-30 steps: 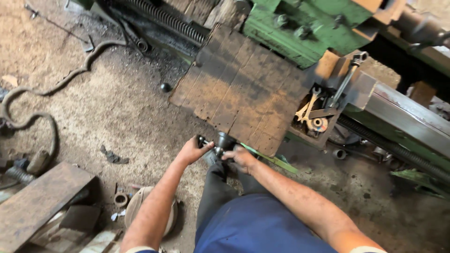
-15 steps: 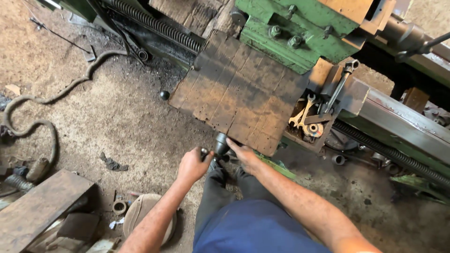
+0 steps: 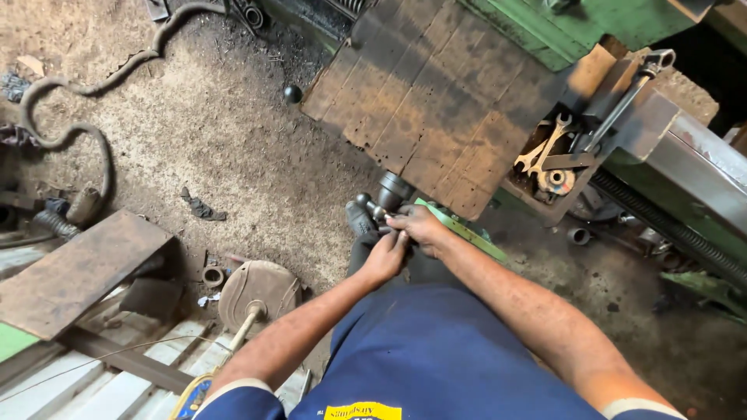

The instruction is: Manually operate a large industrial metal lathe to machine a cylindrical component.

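A dark metal tool (image 3: 387,201) is held tight by both hands, the left hand (image 3: 385,258) and right hand (image 3: 420,229), close to the body for a steady grip, above the dirt floor (image 3: 233,148).

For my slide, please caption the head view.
Both hands grip a dark metal chuck tool beside worn wooden boards.

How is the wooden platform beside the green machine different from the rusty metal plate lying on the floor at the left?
The wooden platform is made of several planks side by side; the rusty metal plate looks like one flat sheet. The platform is clearly larger in the picture than the plate. The platform lies against the green machine, while the plate rests tilted over scrap at the left, away from it. Both are brownish, flat, roughly rectangular and dirty.
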